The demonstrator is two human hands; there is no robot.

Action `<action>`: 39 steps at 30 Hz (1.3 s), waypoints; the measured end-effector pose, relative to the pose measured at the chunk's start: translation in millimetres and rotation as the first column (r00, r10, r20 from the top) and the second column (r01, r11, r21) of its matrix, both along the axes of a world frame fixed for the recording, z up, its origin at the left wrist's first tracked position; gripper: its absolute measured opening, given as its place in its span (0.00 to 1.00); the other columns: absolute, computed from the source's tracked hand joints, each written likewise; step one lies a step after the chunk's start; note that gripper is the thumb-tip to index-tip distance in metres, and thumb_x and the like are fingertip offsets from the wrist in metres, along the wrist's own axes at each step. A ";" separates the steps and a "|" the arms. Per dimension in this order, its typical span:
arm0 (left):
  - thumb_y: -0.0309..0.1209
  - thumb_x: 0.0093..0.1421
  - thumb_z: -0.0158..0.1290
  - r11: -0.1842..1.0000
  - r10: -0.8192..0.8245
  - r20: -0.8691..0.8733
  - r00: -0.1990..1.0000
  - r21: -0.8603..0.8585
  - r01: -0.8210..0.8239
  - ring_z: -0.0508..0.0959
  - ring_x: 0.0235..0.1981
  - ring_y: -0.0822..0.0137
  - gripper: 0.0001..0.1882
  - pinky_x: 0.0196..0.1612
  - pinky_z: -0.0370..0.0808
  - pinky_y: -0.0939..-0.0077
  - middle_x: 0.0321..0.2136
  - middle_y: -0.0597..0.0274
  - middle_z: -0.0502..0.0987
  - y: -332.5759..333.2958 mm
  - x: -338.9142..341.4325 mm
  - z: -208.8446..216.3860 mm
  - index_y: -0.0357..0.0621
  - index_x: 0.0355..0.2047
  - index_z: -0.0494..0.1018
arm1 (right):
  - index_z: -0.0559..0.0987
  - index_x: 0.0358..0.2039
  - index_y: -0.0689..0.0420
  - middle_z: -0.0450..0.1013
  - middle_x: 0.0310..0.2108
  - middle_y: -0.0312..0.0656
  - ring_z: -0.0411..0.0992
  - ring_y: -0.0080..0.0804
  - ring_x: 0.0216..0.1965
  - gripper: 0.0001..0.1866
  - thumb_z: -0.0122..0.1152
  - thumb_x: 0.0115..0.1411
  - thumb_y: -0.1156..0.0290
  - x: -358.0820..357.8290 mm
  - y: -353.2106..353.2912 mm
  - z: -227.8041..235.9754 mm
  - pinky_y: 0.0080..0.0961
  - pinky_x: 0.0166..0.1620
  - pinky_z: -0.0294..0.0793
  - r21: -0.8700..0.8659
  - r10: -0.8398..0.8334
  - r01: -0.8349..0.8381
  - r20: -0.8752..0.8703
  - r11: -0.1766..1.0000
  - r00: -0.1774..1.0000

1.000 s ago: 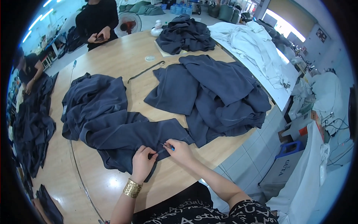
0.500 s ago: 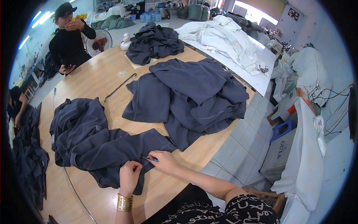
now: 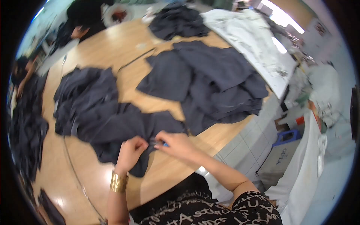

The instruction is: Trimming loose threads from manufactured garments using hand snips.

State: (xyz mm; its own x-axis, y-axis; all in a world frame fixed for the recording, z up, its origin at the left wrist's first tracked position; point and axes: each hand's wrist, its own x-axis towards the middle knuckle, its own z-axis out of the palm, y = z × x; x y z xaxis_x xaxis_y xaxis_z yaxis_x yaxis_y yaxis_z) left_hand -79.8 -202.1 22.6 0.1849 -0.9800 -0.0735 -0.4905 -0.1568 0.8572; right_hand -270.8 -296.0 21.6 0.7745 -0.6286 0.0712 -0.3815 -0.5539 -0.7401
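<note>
A dark grey garment lies bunched on the wooden table in front of me, its flat part stretching right beneath my hands. My left hand pinches the cloth near its front edge, thumb and fingertips pressed together; a gold cuff sits on that wrist. Just to its right, my right hand is closed round small thread snips with a bit of blue showing. Their metal tip points toward the left fingertips, against the cloth. Blur hides any thread there.
A larger heap of dark garments lies to the right, another dark pile farther back. A dark strip and a long cord lie on the table. White cloth covers a side table. Two other people stand at the left.
The view has shifted, so the table and garments sit higher in the picture and look blurred. My hands stay close together at the cloth, the snips' tip now nearer the left fingertips.
</note>
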 end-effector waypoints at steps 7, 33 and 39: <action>0.26 0.56 0.55 0.999 0.002 -0.121 0.993 0.034 0.002 0.80 0.27 0.66 0.07 0.32 0.74 0.75 0.24 0.54 0.79 1.2 2.7 13.8 0.34 0.32 0.76 | 0.72 0.32 0.57 0.74 0.23 0.47 0.74 0.47 0.26 0.17 0.60 0.58 0.55 -2.4 7.4 25.0 0.37 0.28 0.70 -0.021 -0.027 0.025 -0.123 0.999 0.992; 0.27 0.58 0.56 0.998 0.054 -0.249 0.967 -0.011 -0.058 0.76 0.25 0.71 0.06 0.31 0.72 0.77 0.25 0.59 0.77 21.6 -5.5 12.6 0.36 0.32 0.74 | 0.78 0.31 0.59 0.52 0.15 0.27 0.52 0.13 0.20 0.09 0.68 0.49 0.75 18.0 11.6 14.0 0.15 0.25 0.53 0.356 -0.066 0.075 -0.037 0.932 0.997; 0.29 0.55 0.60 0.990 0.095 -0.232 0.968 -0.080 -0.116 0.73 0.28 0.70 0.07 0.33 0.70 0.76 0.27 0.62 0.77 31.1 -10.3 13.9 0.40 0.32 0.75 | 0.76 0.29 0.61 0.53 0.16 0.24 0.50 0.11 0.20 0.07 0.66 0.51 0.78 16.0 18.5 18.0 0.12 0.25 0.52 0.421 -0.112 0.082 0.047 0.903 0.993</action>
